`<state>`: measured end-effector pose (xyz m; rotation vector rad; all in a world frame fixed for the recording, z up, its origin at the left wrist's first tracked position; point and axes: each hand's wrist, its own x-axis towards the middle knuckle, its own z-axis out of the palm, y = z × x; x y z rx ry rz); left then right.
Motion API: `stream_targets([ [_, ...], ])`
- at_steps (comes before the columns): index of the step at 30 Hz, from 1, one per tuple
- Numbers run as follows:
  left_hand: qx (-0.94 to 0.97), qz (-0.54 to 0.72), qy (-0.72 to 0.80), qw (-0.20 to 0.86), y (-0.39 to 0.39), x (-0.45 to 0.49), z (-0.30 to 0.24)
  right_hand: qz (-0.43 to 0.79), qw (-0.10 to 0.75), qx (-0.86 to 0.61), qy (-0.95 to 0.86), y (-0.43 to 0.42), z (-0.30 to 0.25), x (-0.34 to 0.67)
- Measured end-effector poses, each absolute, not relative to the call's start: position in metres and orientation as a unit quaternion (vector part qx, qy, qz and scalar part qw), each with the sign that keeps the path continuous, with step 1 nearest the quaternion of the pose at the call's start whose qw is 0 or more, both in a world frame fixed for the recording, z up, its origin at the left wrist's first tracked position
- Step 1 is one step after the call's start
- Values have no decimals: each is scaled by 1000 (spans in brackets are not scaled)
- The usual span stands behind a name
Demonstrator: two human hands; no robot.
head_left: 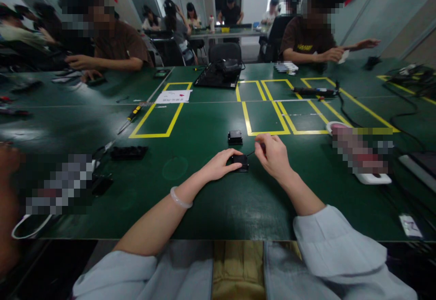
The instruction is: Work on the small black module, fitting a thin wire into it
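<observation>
On the green table in front of me lies a small black box-shaped part [241, 162]. My left hand [217, 166] grips it from the left, thumb on the near side and fingers at the far side. To its right, my right hand [273, 155] is closed in a pinch on a thin dark piece [251, 153] that reaches toward the box. Whether this piece is a cable or a slim tool, I cannot tell. A second, similar black part [235, 137] sits just beyond the first, touched by neither hand.
Yellow tape rectangles [269, 133] mark the table ahead. A screwdriver [134, 114] and a long black part [128, 152] lie to the left, a blurred white-edged object [373, 178] to the right. A black corded tool [315, 92] and dark tray [214, 78] are farther off. Co-workers sit around.
</observation>
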<state>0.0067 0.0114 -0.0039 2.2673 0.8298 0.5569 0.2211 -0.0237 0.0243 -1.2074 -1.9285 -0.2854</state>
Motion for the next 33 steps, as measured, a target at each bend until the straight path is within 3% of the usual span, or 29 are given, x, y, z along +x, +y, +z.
stream_targets([
  [33,863,203,323,331,11,7,-1,-119,402,-482,-770,-22,23,222],
])
